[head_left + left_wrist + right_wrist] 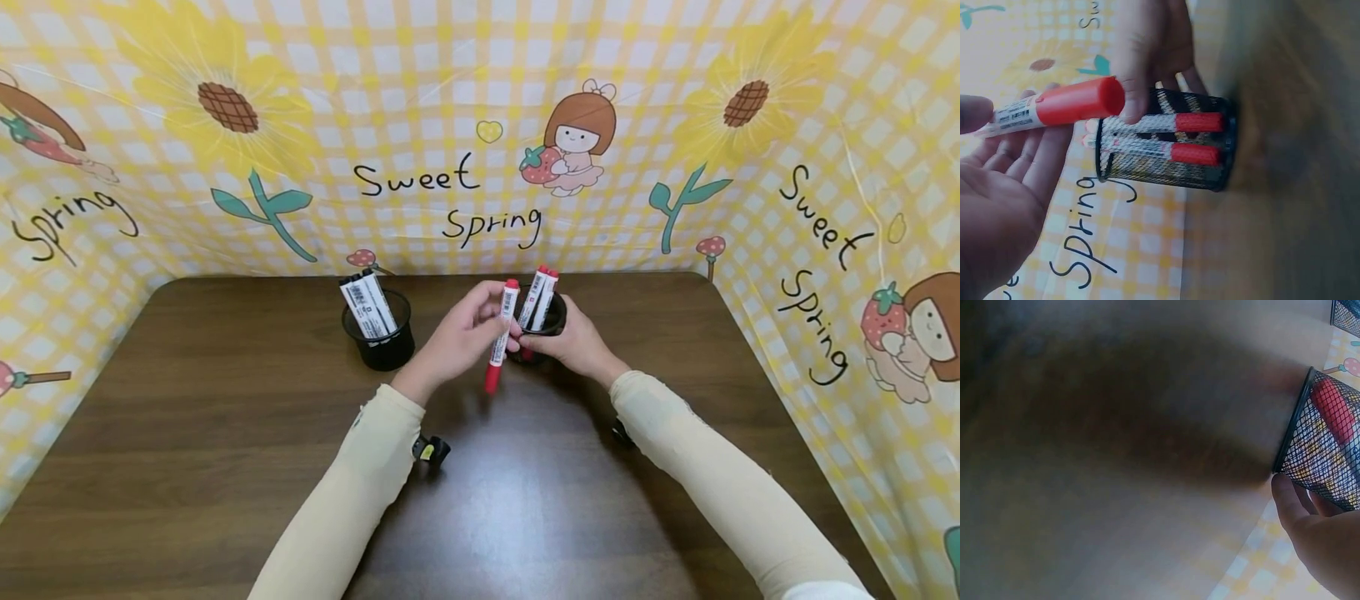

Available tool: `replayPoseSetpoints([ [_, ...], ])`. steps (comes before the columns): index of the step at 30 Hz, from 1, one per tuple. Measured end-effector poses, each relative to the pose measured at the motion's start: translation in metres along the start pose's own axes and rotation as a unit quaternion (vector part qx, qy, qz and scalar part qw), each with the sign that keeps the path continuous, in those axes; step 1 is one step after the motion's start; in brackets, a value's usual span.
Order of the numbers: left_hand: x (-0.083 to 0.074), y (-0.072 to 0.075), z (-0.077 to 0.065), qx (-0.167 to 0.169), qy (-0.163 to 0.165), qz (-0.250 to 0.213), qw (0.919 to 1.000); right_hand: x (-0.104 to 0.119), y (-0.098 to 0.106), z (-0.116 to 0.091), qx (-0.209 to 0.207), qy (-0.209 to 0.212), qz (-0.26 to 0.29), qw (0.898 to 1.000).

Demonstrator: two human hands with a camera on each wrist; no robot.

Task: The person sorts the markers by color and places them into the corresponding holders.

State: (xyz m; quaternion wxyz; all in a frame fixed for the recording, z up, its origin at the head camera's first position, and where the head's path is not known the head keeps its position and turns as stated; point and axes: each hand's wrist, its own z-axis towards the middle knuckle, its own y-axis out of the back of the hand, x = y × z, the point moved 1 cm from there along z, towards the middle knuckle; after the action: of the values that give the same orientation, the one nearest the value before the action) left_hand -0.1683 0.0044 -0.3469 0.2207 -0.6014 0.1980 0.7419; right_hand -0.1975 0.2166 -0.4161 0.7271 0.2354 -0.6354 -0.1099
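My left hand (468, 329) pinches a red-and-white marker (501, 337) between thumb and fingers, its lower red end pointing down toward the table. The marker (1072, 103) is just in front of a black mesh pen cup (553, 321), apart from its opening. Around that cup curls my right hand (585, 337), the thumb on its near side; the right wrist view shows the hand (1316, 531) against the mesh (1319, 444). Two red-capped markers (538, 300) stand inside, leaning. Through the mesh in the left wrist view, their red lower ends (1197, 153) show.
A second black mesh cup (386, 354) stands to the left on the brown wooden table (225, 417), holding several white markers (367, 304) with black caps. Behind and beside the table hangs a yellow checked cloth (420, 100) with printed flowers and lettering.
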Motion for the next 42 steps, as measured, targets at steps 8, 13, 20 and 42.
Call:
replayPoseSetpoints([
  [8, 0.002, 0.009, 0.025, -0.049, -0.004, -0.014, 0.9987, -0.006, 0.0, 0.001, 0.001, -0.015, -0.005, 1.0],
  [13, 0.001, 0.013, 0.036, -0.092, -0.019, -0.041, 0.9947, -0.006, -0.001, 0.002, -0.003, -0.013, -0.007, 1.0],
  [20, 0.0, 0.016, 0.047, -0.12, -0.064, -0.1, 0.9856, -0.006, 0.0, 0.002, -0.003, -0.018, -0.018, 1.0],
  [42, 0.007, 0.008, 0.063, -0.142, -0.031, 0.046, 0.9883, -0.007, 0.002, 0.003, 0.01, -0.023, -0.006, 1.0],
])
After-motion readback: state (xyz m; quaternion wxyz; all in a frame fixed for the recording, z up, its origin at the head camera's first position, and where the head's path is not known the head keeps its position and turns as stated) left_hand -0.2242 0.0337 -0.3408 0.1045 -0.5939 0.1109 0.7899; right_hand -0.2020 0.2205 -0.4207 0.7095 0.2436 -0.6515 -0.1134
